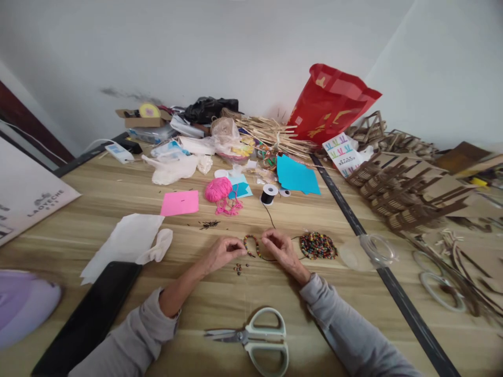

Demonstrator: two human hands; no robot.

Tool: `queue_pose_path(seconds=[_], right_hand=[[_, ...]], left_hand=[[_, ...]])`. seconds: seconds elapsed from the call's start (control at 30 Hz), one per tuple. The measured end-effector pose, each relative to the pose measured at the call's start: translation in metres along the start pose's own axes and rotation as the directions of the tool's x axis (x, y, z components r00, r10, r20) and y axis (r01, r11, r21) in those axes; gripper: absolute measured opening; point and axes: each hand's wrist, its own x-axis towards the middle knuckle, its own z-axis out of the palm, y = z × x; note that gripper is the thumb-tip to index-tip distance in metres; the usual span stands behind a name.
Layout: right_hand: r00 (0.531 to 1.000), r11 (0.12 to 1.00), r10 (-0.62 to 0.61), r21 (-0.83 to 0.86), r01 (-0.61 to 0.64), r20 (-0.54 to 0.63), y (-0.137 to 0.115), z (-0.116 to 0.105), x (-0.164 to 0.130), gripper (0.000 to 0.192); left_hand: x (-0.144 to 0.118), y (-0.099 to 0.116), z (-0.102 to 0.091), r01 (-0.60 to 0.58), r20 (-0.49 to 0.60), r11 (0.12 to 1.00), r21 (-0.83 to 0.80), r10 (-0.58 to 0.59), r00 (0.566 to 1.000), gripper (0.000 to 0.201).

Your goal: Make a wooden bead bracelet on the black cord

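A short beaded string [251, 237] of multicoloured beads arcs between my hands above the table. My left hand [225, 252] is closed in a pinch at the string's left end. On its other side my right hand [283, 250] has thumb and fingers pressed together; what lies between those fingertips is too small to make out. Black cord runs beneath the right hand towards a coiled heap of beaded strands [317, 245]. Several loose brown beads [238, 268] lie just below the left fingertips. A spool of black cord [269, 195] stands beyond, its thread trailing towards my right hand.
Scissors [251, 336] lie partly spread near the front. A black phone [90, 319] and white paper [121, 243] are at left. Farther back are pink yarn [218, 189], pink paper [179, 202], blue paper [298, 174] and a red bag [330, 104]. Small woven baskets [393, 193] crowd the right.
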Motion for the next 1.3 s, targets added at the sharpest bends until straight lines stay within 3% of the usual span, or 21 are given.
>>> queue_pose_path(seconds=[0.13, 0.27, 0.43, 0.6, 0.77, 0.97, 1.3], right_hand=[[0.974, 0.991, -0.067, -0.1, 0.09, 0.217, -0.006, -0.002, -0.001, 0.027], [0.928, 0.953, -0.166, -0.187, 0.239, 0.334, -0.008, -0.004, 0.0, 0.018], [0.886, 0.873, -0.191, -0.339, 0.35, 0.422, -0.009, -0.003, -0.001, 0.008], [0.863, 0.817, -0.217, -0.4, 0.416, 0.456, -0.013, 0.001, -0.004, 0.016], [0.863, 0.823, -0.204, -0.397, 0.407, 0.463, -0.025, -0.003, -0.003, 0.018], [0.848, 0.843, -0.036, -0.44, 0.31, 0.529, -0.041, -0.02, -0.002, 0.009], [0.869, 0.857, 0.063, -0.472, 0.205, 0.492, -0.018, -0.032, 0.002, 0.007]], left_hand=[[0.0, 0.002, -0.001, -0.002, 0.003, 1.0, -0.009, 0.002, 1.0, 0.021], [0.001, 0.004, -0.001, -0.014, 0.008, 1.0, -0.028, 0.014, 1.0, 0.02], [0.0, 0.004, 0.0, -0.04, -0.004, 0.999, -0.029, 0.04, 0.999, 0.019], [0.0, 0.005, 0.0, -0.052, -0.001, 0.999, -0.004, 0.052, 0.999, 0.018], [-0.001, 0.006, -0.001, -0.051, 0.004, 0.999, -0.009, 0.051, 0.999, 0.02], [0.0, 0.0, -0.001, -0.064, 0.008, 0.998, -0.02, 0.064, 0.998, 0.023], [0.001, 0.0, 0.001, -0.04, 0.006, 0.999, -0.029, 0.04, 0.999, 0.022]])
